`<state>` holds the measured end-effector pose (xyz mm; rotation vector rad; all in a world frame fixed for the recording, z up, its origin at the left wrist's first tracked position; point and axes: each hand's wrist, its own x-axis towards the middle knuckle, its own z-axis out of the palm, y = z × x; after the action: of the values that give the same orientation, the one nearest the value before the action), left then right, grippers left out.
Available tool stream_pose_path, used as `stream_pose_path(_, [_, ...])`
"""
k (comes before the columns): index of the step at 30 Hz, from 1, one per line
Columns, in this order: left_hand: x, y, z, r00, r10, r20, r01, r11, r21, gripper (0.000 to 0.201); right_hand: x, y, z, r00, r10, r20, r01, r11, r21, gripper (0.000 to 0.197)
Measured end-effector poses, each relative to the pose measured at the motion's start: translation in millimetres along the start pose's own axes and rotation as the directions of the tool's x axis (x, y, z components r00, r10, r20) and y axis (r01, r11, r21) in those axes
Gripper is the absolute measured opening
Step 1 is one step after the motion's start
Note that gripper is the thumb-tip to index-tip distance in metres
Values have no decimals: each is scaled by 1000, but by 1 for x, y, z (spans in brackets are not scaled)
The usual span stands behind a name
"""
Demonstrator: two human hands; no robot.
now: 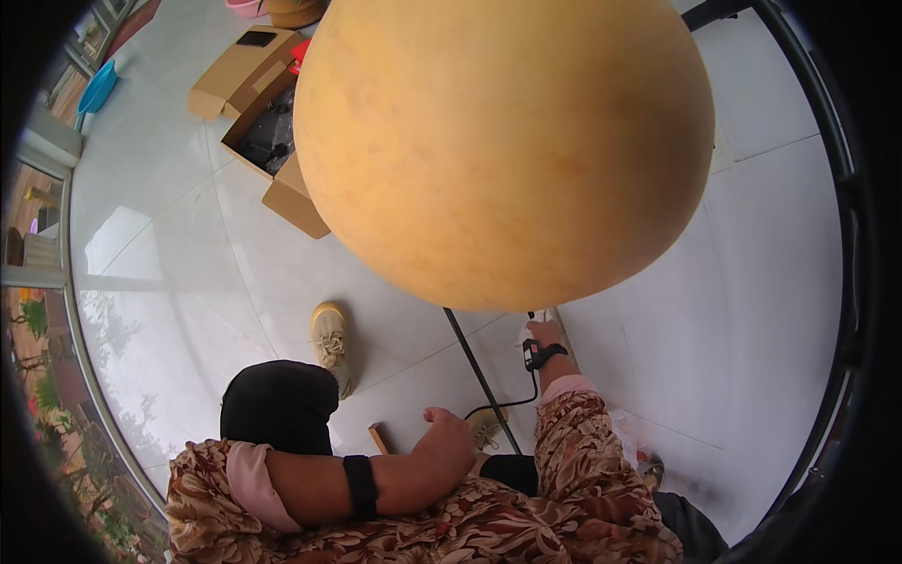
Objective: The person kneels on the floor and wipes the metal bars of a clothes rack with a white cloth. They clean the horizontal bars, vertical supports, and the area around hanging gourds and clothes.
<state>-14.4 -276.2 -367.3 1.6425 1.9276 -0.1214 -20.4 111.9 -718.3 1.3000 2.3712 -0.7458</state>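
A very large, smooth, yellow-orange rounded thing (507,141), mottled like a gourd, fills the upper middle close to the camera. My left hand (443,449) is bent in front of my body, fingers curled and thumb raised; whatever lies inside its grasp, if anything, is hidden. Beneath the near edge of the round thing, my right hand (545,332) reaches forward with fingers closed beside a white, soft-looking thing (523,331). Its fingertips are partly covered. A black device (533,354) is strapped at the right wrist, with a black cable (512,402) running from it.
Below the round thing a thin black rod (479,376) slants toward my feet. An opened cardboard box (249,132) lies on the tiled floor at the far left. Beyond it is a blue basin (98,86). A black metal frame (836,160) curves along the right.
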Motion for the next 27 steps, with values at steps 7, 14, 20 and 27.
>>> stream_pose_path(7, [6,-1,3,998,-42,41,43,999,-18,28,58,-123,20,955,-296,18,291,949,124,51])
stream_pose_path(14, [0,-5,-3,998,-56,10,55,998,33,29,86,-169,22,834,-484,264,550,765,-334,50])
stream_pose_path(20, [1,-6,-2,998,-61,14,61,998,17,30,84,-118,19,742,-496,451,670,539,-510,53])
stream_pose_path(27, [2,-1,0,1000,-3,9,4,998,-55,29,16,33,7,979,-161,128,170,983,-68,54])
